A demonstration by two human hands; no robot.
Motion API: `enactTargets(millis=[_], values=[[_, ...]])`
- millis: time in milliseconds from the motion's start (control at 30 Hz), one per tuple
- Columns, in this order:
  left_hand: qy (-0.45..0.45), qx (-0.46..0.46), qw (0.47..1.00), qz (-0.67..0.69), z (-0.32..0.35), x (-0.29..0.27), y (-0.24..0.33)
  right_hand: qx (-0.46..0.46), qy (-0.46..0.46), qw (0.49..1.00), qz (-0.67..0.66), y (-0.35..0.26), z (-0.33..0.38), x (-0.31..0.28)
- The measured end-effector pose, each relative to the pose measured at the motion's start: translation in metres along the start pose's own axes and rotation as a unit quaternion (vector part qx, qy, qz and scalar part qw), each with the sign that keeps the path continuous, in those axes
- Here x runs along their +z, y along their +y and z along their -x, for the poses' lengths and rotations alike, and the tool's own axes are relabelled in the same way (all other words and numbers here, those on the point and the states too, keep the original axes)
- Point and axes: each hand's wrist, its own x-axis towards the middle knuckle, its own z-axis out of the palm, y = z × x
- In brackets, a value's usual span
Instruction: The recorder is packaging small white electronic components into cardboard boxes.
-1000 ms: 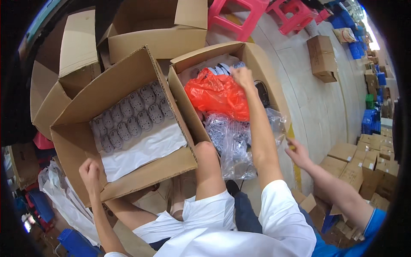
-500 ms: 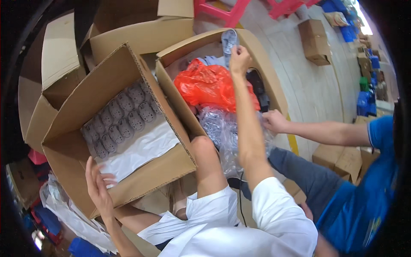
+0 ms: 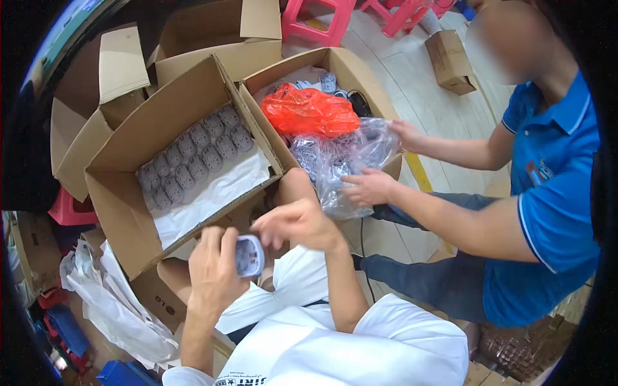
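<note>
My left hand (image 3: 215, 267) is closed on a small rounded plastic shell (image 3: 248, 256), pale lilac-grey, whose hollow side shows. Just right of it hovers my right hand (image 3: 297, 225), its fingers bent and smeared by motion; whether they hold anything I cannot make out. Beyond my hands an open cardboard box (image 3: 125, 241) is tilted toward me. Inside it, two rows of similar grey oval shells (image 3: 198, 168) lie on a white sheet (image 3: 209, 204).
A second carton (image 3: 380, 87) at the right holds a red plastic bag (image 3: 309, 110) and a clear bag of parts (image 3: 335, 174). A co-worker in a blue shirt (image 3: 547, 193) handles the clear bag with both hands. Pink stools (image 3: 335, 29) stand behind; white plastic sheeting (image 3: 109, 302) lies left.
My right hand has come back from the far carton toward my lap. My left hand has left the near box and now grips a shell. The co-worker has leaned in, both hands at the clear bag.
</note>
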Motion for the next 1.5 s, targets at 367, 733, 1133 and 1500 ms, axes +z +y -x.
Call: enactTargets(millis=[367, 733, 1133, 1500], values=[[-0.066, -0.252, 0.897, 0.357, 0.099, 0.064, 0.044, 0.131, 0.349, 0.865, 0.337, 0.151, 0.029, -0.043], [-0.124, -0.305, 0.868, 0.371, 0.091, 0.068, 0.037, 0.167, 0.357, 0.872, 0.291, 0.160, 0.042, -0.040], [-0.160, -0.291, 0.869, 0.368, 0.083, 0.077, 0.036, 0.208, 0.411, 0.730, 0.506, 0.227, 0.004, -0.075], [-0.149, -0.310, 0.864, 0.367, 0.080, 0.069, 0.030, 0.099, 0.426, 0.825, 0.358, 0.233, 0.020, -0.112]])
